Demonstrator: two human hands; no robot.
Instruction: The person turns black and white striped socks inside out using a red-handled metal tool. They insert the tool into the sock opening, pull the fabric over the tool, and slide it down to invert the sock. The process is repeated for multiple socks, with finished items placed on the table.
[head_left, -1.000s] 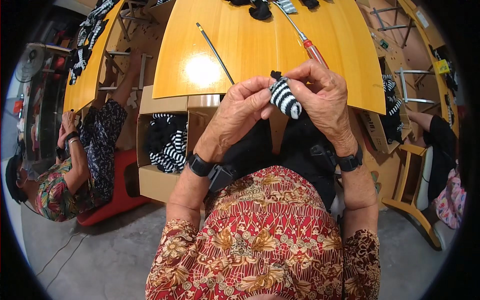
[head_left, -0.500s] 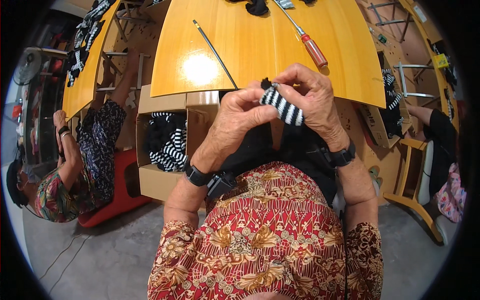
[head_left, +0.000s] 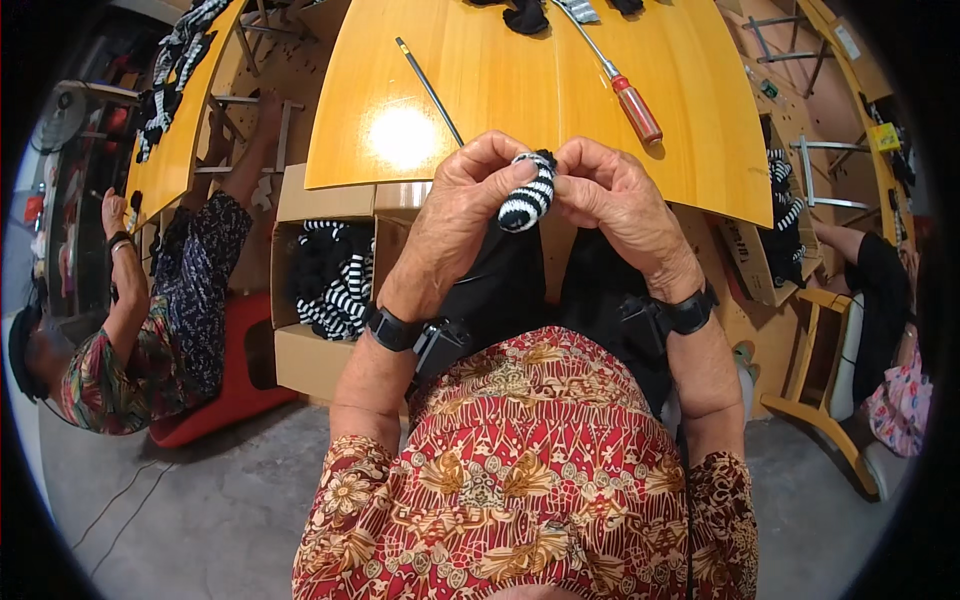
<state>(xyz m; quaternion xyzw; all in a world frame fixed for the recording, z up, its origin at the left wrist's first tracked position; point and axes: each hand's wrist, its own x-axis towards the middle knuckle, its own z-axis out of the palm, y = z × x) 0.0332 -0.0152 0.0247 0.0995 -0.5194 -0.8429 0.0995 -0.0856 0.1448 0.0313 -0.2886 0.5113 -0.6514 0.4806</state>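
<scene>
A small black-and-white striped knitted piece (head_left: pixel 527 202) is held up between both hands, just off the table's near edge. Its rounded, dark-tipped end hangs downward, and its upper end is black. My left hand (head_left: pixel 450 220) pinches it with the thumb across the stripes. From the other side, my right hand (head_left: pixel 628 210) has thumb and fingertips closed on its black upper edge. Partly behind my left hand, a thin dark rod (head_left: pixel 428 88) lies on the yellow wooden table (head_left: pixel 530 90). Farther right on the table rests a screwdriver (head_left: pixel 637 110) with a red handle.
Dark and striped knit pieces (head_left: pixel 525 15) lie at the table's far edge. A cardboard box (head_left: pixel 322 366) at lower left holds striped knits (head_left: pixel 345 285); another box (head_left: pixel 748 262) stands at right. People sit at left (head_left: pixel 120 385) and right (head_left: pixel 875 310), by other tables.
The knitted piece has been turned: its striped body, earlier hanging toward my right hand, now hangs toward my left. My left thumb has shifted onto the stripes.
</scene>
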